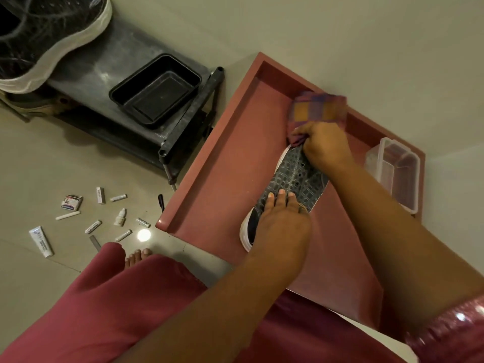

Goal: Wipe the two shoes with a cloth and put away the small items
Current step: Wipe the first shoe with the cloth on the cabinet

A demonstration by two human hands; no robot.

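Left hand (280,218), fingers flat, presses the grey shoe (293,179) steady on the red tabletop (222,166) so the right hand (324,148), pinching the checked cloth (314,111), can rub its far toe

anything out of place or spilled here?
Yes: small white tubes, sticks and a dropper bottle lie scattered on the floor beside the red shelf, while the black plastic tray and clear plastic container hold nothing visible.
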